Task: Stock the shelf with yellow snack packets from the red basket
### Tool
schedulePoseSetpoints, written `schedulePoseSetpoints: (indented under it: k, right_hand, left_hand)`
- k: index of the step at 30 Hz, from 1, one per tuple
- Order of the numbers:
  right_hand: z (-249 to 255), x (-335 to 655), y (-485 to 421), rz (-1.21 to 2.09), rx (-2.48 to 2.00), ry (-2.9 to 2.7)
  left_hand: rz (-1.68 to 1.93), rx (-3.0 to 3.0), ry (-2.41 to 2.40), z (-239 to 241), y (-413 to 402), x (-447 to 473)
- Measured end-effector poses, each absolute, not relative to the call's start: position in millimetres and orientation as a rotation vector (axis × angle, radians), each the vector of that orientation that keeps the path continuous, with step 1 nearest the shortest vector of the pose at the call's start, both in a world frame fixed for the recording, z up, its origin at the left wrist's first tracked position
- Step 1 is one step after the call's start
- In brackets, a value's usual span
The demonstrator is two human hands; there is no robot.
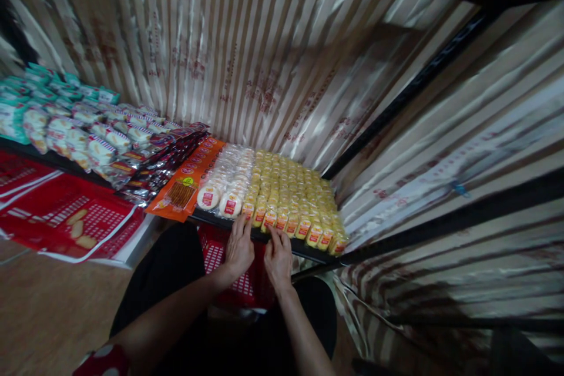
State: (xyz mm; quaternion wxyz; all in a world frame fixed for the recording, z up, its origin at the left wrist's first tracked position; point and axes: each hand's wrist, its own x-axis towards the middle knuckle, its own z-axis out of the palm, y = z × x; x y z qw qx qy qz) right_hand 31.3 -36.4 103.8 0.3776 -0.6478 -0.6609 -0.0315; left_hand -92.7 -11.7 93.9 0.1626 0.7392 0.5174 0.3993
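My left hand (239,245) and my right hand (277,254) rest side by side at the front edge of a dark shelf (304,248). Their fingertips touch the front row of small yellow snack packets (291,194), which lie in tight rows across the shelf. The fingers of both hands are stretched forward and hold nothing. To the left of the yellow packets lie rows of round white wrapped cakes (222,185). My forearms reach up from the bottom of the view over my dark trousers.
An orange snack pack (187,179) and dark red packets (145,158) lie further left, then white and teal packs (53,123). Red boxes (70,220) sit on a lower shelf. Striped shiny sheeting (273,53) lines the back and right side. A brown floor (44,317) lies below.
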Motion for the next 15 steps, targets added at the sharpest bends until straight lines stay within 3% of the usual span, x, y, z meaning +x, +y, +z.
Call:
schedulePoseSetpoints:
  k: [15]
  right_hand:
    - [107.1,24.7,-29.8,0.005,-1.693,-1.691]
  left_hand:
    - [1.135,2.079,1.475,97.1,-7.4,-96.5]
